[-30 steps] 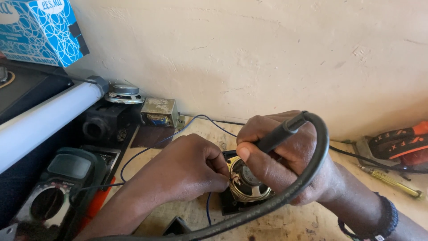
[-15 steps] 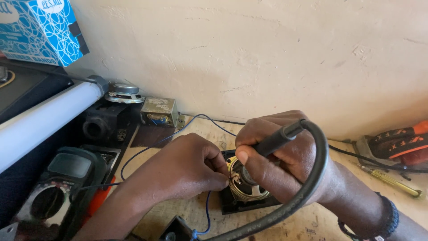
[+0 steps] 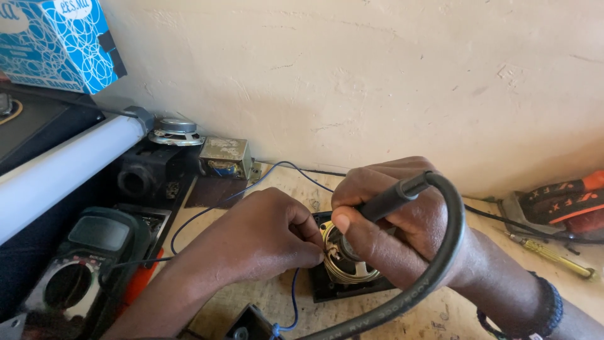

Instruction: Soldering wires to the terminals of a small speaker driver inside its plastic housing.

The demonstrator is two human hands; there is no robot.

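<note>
hands and work, bench near the back wall. item held: soldering iron [image 3: 393, 196], dark handle gripped in the right hand [image 3: 402, 233], fingers closed firmly round it, thumb laid along the shaft. long axis of the iron is run from upper right down to lower left, tip end pointed at the small speaker [image 3: 349, 261]; the tip itself is hidden behind the thumb. thick black cord [image 3: 450, 252] is looped from the handle's rear over the right wrist and down toward the front edge of the bench.

left hand [image 3: 267, 236]: fingers pinched shut on something fine at the speaker's left rim, probably the end of the thin blue wire [image 3: 294, 296], which is trailed down toward the front edge; the exact thing pinched cannot be told. small speaker: laid magnet-up on a dark square plate, middle of the bench, directly beneath and between both hands, touched by both. both hands are set equally close, left from the left side, right from above and right.

surroundings: multimeter [image 3: 82, 264] at the left edge; grey tube [image 3: 69, 167] beyond it; second speaker [image 3: 176, 131] and small transformer [image 3: 225, 157] by the back wall; blue box [image 3: 56, 41] at the back left corner; screwdriver [image 3: 550, 255] near the right edge.
</note>
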